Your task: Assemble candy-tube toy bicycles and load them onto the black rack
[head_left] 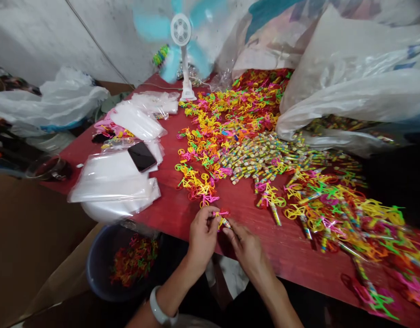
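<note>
1. On my feed, the left hand [203, 233] pinches a pink plastic piece [222, 213] above the desk [168, 159], near its front edge.
2. My right hand [249, 248] grips a printed tube [226, 223] beside it; I can't tell if they're joined.
3. Beyond lies 1 tube heap [254, 157].

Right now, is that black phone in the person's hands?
No, the phone lies on the plastic bags, while the left hand and right hand hold a small colorful toy between them.
</note>
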Action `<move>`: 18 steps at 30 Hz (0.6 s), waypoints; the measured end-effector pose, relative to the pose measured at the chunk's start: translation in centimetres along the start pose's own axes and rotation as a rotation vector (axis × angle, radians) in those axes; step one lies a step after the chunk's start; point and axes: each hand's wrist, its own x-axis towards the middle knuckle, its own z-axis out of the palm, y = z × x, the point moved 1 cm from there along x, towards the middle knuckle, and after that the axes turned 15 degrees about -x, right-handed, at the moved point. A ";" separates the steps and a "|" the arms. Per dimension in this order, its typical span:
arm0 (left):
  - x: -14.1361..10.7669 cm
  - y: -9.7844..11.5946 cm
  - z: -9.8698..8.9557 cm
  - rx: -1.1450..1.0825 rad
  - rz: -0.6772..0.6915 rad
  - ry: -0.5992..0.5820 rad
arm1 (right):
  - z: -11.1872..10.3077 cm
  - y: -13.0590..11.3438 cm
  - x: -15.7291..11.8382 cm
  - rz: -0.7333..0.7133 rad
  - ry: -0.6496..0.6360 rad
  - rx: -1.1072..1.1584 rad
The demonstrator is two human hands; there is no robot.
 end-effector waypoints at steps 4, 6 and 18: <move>-0.2 0.0 0.0 0.134 0.137 -0.023 | -0.3 -0.3 0.1 0.079 -0.077 -0.167; -0.1 0.1 -0.1 0.122 0.109 -0.050 | -0.7 -0.1 0.4 0.084 -0.120 -0.138; 1.9 1.2 -1.4 0.186 0.086 -0.087 | -6.0 5.5 0.5 0.153 0.227 -0.037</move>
